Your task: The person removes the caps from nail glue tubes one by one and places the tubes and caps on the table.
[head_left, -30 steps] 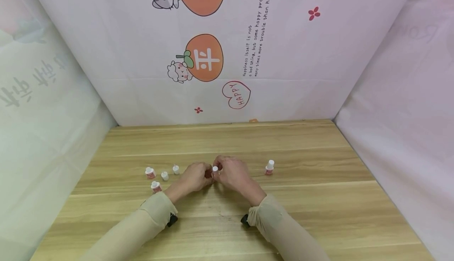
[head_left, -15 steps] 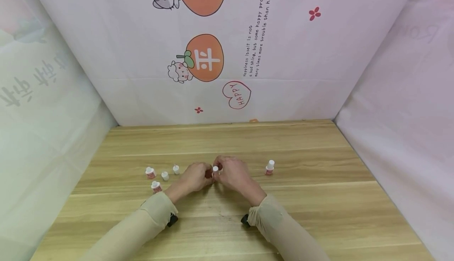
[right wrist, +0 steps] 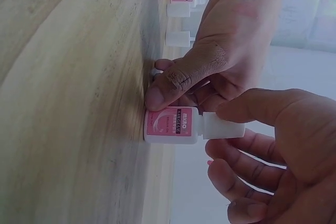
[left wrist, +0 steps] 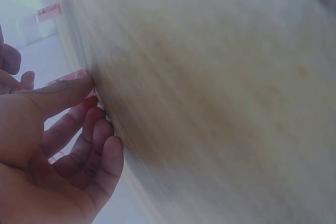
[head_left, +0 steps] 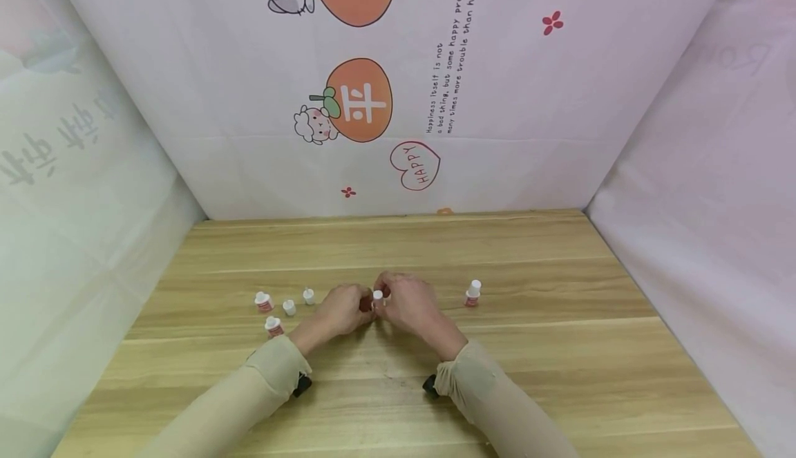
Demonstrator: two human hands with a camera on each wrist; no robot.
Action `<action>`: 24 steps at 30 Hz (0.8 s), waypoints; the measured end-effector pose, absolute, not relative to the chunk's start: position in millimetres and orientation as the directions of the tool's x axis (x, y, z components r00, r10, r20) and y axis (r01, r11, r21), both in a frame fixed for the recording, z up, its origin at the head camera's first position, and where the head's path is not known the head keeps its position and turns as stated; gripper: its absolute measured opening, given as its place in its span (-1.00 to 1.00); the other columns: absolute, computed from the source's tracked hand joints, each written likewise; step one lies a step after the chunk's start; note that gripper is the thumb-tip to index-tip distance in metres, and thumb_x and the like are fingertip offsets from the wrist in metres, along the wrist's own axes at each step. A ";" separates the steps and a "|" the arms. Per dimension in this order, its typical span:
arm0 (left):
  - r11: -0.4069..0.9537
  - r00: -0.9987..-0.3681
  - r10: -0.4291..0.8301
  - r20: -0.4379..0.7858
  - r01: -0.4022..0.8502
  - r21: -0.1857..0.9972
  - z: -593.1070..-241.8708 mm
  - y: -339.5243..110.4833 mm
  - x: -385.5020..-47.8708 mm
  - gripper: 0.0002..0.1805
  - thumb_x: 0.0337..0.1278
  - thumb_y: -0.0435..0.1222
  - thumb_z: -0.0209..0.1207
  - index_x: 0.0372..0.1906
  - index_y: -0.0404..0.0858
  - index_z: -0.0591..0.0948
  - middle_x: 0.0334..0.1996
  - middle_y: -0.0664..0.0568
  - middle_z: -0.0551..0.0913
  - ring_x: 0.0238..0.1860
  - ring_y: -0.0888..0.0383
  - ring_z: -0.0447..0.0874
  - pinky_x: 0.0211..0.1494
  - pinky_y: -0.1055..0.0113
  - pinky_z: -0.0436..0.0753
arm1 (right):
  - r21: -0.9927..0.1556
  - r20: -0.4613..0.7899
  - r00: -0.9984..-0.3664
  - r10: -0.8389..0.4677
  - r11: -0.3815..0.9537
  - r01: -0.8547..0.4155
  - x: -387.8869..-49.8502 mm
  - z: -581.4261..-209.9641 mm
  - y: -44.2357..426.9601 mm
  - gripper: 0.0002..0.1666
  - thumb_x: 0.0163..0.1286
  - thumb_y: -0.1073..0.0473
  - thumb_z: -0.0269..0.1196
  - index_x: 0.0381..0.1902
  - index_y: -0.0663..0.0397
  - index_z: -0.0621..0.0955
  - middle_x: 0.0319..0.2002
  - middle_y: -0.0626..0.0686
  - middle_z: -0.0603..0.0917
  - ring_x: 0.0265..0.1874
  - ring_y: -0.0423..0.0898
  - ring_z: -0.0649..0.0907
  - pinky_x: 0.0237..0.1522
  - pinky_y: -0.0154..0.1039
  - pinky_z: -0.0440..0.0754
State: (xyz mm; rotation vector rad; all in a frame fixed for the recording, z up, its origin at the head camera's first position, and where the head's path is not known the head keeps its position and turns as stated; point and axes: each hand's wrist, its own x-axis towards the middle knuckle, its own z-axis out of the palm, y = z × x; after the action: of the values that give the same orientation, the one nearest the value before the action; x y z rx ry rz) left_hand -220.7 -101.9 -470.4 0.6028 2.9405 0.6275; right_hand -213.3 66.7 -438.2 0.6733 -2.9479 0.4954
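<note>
Between the two hands a small white bottle with a pink label (right wrist: 170,124) stands on the table. My left hand (head_left: 340,311) grips it low down, with the thumb across the label's edge in the right wrist view. The white cap (right wrist: 223,126) sits at the bottle's neck, and my right hand (head_left: 412,304) pinches it between thumb and fingers. In the left wrist view the left hand (left wrist: 68,135) hides most of the bottle, its fingertips close to the table.
Left of the hands are two uncapped bottles (head_left: 264,302) (head_left: 274,327) and two loose white caps (head_left: 289,308) (head_left: 308,297). A capped bottle (head_left: 472,294) stands to the right on the wooden table (head_left: 385,403). Printed cloth walls (head_left: 497,168) enclose the table.
</note>
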 end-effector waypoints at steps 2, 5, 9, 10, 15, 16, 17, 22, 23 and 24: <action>0.838 -0.921 0.390 0.009 0.359 0.412 -469.9 -101.6 -220.9 -0.82 0.12 -0.21 0.40 -0.40 -0.17 0.62 -0.51 0.10 0.59 -0.44 0.20 0.47 -0.32 0.30 0.47 | -0.293 0.136 -0.906 -0.400 0.858 -0.422 -214.1 -438.6 66.6 -0.77 0.25 -0.06 0.37 -0.19 -0.19 0.62 -0.29 -0.17 0.72 -0.36 -0.18 0.65 -0.42 -0.27 0.55; 0.832 -0.920 0.391 0.015 0.360 0.422 -468.8 -101.4 -221.0 -0.83 0.11 -0.21 0.40 -0.40 -0.15 0.62 -0.51 0.10 0.60 -0.44 0.20 0.47 -0.32 0.31 0.48 | -0.303 0.119 -0.916 -0.384 0.864 -0.402 -215.2 -438.6 66.5 -0.74 0.24 -0.09 0.39 -0.19 -0.19 0.61 -0.30 -0.17 0.69 -0.37 -0.19 0.63 -0.42 -0.28 0.53; 0.830 -0.918 0.396 0.014 0.365 0.423 -468.4 -101.7 -221.0 -0.83 0.12 -0.21 0.40 -0.41 -0.15 0.63 -0.51 0.10 0.59 -0.45 0.21 0.47 -0.32 0.31 0.47 | -0.308 0.122 -0.917 -0.379 0.864 -0.398 -216.0 -439.1 66.8 -0.75 0.23 -0.09 0.39 -0.22 -0.19 0.61 -0.33 -0.18 0.69 -0.38 -0.20 0.63 -0.44 -0.29 0.52; 0.831 -0.917 0.398 0.013 0.366 0.419 -468.8 -101.8 -221.0 -0.83 0.12 -0.21 0.40 -0.41 -0.15 0.62 -0.51 0.10 0.59 -0.45 0.21 0.46 -0.33 0.31 0.47 | -0.307 0.127 -0.916 -0.381 0.863 -0.402 -216.0 -439.5 66.8 -0.76 0.24 -0.08 0.39 -0.22 -0.19 0.62 -0.33 -0.18 0.69 -0.37 -0.20 0.64 -0.43 -0.29 0.53; 0.832 -0.911 0.411 0.015 0.382 0.401 -471.4 -103.0 -221.4 -0.79 0.12 -0.19 0.40 -0.44 -0.15 0.59 -0.52 0.11 0.56 -0.46 0.21 0.44 -0.34 0.32 0.45 | -0.295 0.150 -0.900 -0.409 0.850 -0.436 -215.5 -441.6 67.0 -0.80 0.26 -0.04 0.36 -0.20 -0.17 0.63 -0.31 -0.15 0.73 -0.34 -0.17 0.66 -0.41 -0.27 0.57; 0.832 -0.911 0.413 0.013 0.383 0.402 -471.6 -103.2 -221.6 -0.79 0.12 -0.19 0.40 -0.45 -0.14 0.58 -0.53 0.12 0.56 -0.47 0.21 0.44 -0.34 0.32 0.44 | -0.293 0.149 -0.899 -0.412 0.850 -0.438 -215.5 -442.1 67.0 -0.80 0.26 -0.04 0.36 -0.19 -0.17 0.63 -0.30 -0.14 0.73 -0.34 -0.17 0.66 -0.41 -0.26 0.57; 0.830 -0.910 0.413 0.012 0.382 0.405 -471.4 -103.3 -221.8 -0.79 0.12 -0.19 0.39 -0.45 -0.14 0.58 -0.53 0.12 0.55 -0.47 0.21 0.43 -0.34 0.32 0.43 | -0.293 0.147 -0.899 -0.413 0.850 -0.438 -215.6 -442.5 67.0 -0.78 0.26 -0.05 0.36 -0.19 -0.17 0.63 -0.29 -0.13 0.73 -0.34 -0.17 0.66 -0.40 -0.26 0.57; 0.825 -0.914 0.407 0.008 0.371 0.428 -471.3 -103.3 -222.6 -0.78 0.12 -0.22 0.39 -0.48 -0.11 0.56 -0.55 0.14 0.54 -0.47 0.21 0.43 -0.34 0.31 0.43 | -0.309 0.128 -0.907 -0.400 0.854 -0.420 -216.7 -443.7 67.4 -0.74 0.26 -0.08 0.38 -0.17 -0.16 0.62 -0.29 -0.13 0.73 -0.34 -0.18 0.65 -0.38 -0.27 0.57; 0.823 -0.913 0.407 0.010 0.372 0.429 -471.4 -103.3 -222.7 -0.78 0.12 -0.22 0.39 -0.48 -0.11 0.56 -0.55 0.13 0.54 -0.47 0.20 0.43 -0.35 0.30 0.43 | -0.314 0.126 -0.909 -0.398 0.853 -0.417 -216.9 -443.7 67.4 -0.74 0.26 -0.08 0.38 -0.17 -0.16 0.62 -0.29 -0.13 0.73 -0.34 -0.18 0.65 -0.37 -0.26 0.57; 0.823 -0.913 0.407 0.011 0.372 0.429 -471.5 -103.3 -222.9 -0.78 0.11 -0.22 0.39 -0.49 -0.11 0.56 -0.55 0.13 0.54 -0.47 0.20 0.43 -0.35 0.30 0.44 | -0.317 0.126 -0.909 -0.397 0.852 -0.416 -217.2 -443.6 67.4 -0.75 0.26 -0.07 0.38 -0.18 -0.15 0.62 -0.29 -0.13 0.73 -0.34 -0.18 0.65 -0.36 -0.26 0.57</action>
State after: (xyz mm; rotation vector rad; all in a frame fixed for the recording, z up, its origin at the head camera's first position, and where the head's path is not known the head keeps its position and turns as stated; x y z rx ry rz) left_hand -222.9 -103.3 -471.5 0.6249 2.9217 0.6627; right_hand -217.2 67.4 -443.6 0.6529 -2.9697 0.5274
